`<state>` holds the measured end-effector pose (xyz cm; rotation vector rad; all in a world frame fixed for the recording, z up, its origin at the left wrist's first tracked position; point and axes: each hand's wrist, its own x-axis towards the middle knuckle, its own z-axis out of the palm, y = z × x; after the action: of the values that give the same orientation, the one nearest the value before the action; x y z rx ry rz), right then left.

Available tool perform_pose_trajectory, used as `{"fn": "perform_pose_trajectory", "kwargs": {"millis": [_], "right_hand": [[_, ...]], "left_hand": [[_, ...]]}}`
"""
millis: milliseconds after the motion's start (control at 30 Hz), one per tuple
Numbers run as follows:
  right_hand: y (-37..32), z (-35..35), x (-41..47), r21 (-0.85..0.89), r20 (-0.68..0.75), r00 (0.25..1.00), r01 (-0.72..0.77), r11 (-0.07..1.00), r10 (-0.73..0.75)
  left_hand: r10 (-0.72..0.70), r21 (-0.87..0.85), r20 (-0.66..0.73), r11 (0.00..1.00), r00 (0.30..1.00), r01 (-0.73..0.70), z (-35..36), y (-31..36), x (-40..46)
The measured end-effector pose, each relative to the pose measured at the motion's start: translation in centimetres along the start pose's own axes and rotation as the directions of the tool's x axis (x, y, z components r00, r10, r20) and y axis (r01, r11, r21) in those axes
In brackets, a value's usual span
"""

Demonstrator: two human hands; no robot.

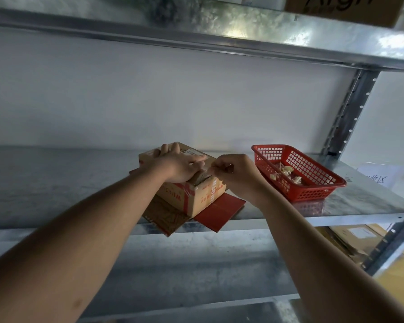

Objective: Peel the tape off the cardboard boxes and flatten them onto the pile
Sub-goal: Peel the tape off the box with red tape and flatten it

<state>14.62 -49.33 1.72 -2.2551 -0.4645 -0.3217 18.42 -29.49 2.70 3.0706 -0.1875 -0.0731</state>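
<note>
A small brown cardboard box point(204, 198) with red print and clear tape stands on a pile of flattened cardboard point(222, 212) on the metal shelf point(56, 183). My left hand point(180, 165) lies flat on top of the box, fingers straight, pressing it down. At the box's near top edge, my right hand point(233, 173) pinches a strip of clear tape point(207, 174) between thumb and fingertips. The strip's other end is still stuck to the box.
A red plastic basket point(313, 185) holding crumpled tape bits stands on the shelf to the right of the box. A shelf upright point(350, 113) rises at the right. Another metal shelf point(196, 29) runs overhead. More cardboard point(355, 238) lies below on the right.
</note>
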Motion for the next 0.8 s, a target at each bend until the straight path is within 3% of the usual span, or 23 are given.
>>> {"fn": "perform_pose_trajectory", "kwargs": {"millis": [100,267,367,467,533,700,800], "right_hand": [[0.3,0.3,-0.1,0.185,-0.105,0.989,-0.087,0.979,0.108],[1.1,0.9,0.0,0.108,-0.261,0.956,-0.110,0.988,0.135],[1.4,0.7,0.1,0.105,-0.236,0.961,-0.126,0.986,0.148],[1.3,0.7,0.5,-0.094,-0.229,0.973,-0.047,0.994,0.024],[0.9,0.8,0.6,-0.138,-0.177,0.984,-0.015,0.990,-0.010],[0.3,0.9,1.3,-0.106,-0.067,0.988,-0.146,0.984,0.140],[-0.3,0.9,1.4,-0.222,-0.050,0.997,-0.069,0.972,0.059]], "left_hand": [[-0.004,-0.019,-0.004,1.000,1.000,0.004,0.3,0.1,0.1],[-0.010,-0.065,0.002,0.998,1.000,0.010,0.6,0.0,0.3],[-0.017,-0.069,0.003,0.997,1.000,0.017,0.7,0.0,0.4],[-0.018,-0.049,-0.006,0.999,1.000,0.018,0.8,0.0,0.6],[-0.014,-0.043,-0.010,0.999,1.000,0.014,0.9,-0.1,0.8],[-0.012,-0.088,-0.007,0.996,1.000,0.011,1.1,-0.5,0.8],[-0.008,-0.100,-0.004,0.995,1.000,0.008,1.3,-0.6,0.9]]}}
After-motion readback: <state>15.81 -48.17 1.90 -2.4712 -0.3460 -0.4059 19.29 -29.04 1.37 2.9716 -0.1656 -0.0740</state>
